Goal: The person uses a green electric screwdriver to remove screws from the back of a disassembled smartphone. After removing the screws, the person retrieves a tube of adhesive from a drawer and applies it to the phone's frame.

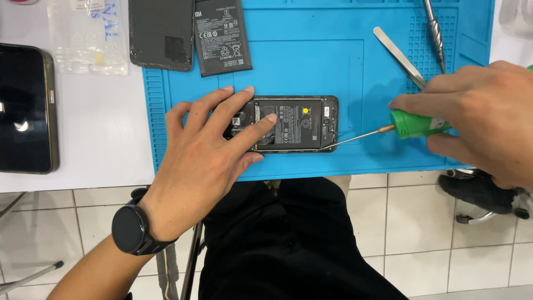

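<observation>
An opened phone [297, 123] with its back cover off lies on the blue work mat [311, 61], its black battery showing. My left hand [208, 150] rests flat on the phone's left end, fingers spread, pinning it down. My right hand [480, 114] grips a green-handled screwdriver [413, 125]. The thin metal shaft runs left and its tip touches the phone's lower right corner. A black watch is on my left wrist.
A loose battery [222, 36] and a dark back cover [161, 33] lie at the mat's top left. Metal tweezers [398, 55] and a steel tool [435, 30] rest at the top right. Another phone [25, 108] and a clear plastic bag [86, 36] sit on the white table at left.
</observation>
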